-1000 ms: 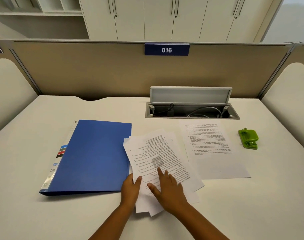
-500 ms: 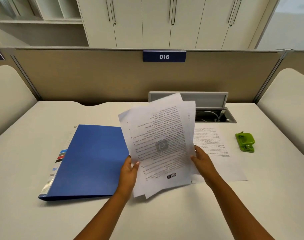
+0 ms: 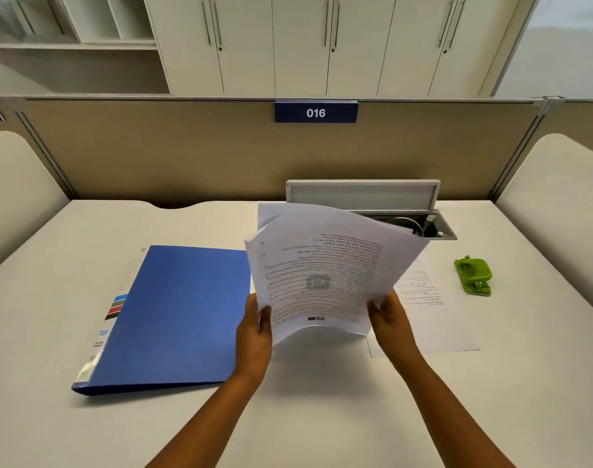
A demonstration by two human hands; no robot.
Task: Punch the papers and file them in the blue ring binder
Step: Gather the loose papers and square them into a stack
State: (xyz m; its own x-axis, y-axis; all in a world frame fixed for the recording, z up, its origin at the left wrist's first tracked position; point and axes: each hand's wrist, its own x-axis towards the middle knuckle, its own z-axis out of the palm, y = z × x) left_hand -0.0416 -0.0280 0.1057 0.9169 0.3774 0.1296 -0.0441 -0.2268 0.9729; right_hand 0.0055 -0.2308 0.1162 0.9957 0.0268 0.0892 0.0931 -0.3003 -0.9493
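A stack of printed papers [image 3: 325, 268] is held up above the desk, bowed upward in the middle, its lower edge off the surface. My left hand [image 3: 254, 332] grips its lower left edge and my right hand [image 3: 391, 320] grips its lower right edge. The blue ring binder [image 3: 177, 315] lies shut and flat on the desk to the left of the papers. One more printed sheet [image 3: 430, 309] lies flat on the desk, partly hidden behind the stack. A green hole punch [image 3: 474, 275] sits at the right, apart from both hands.
An open cable hatch [image 3: 383, 204] with its lid raised is set in the white desk [image 3: 322, 400] behind the papers. A beige partition [image 3: 187, 153] with a sign "016" closes off the back. Curved side panels stand at left and right.
The papers were lying fanned on the desk under both hands; I have lifted them off the desk, my right hand shifted to the right edge, and the stack now bows upward.
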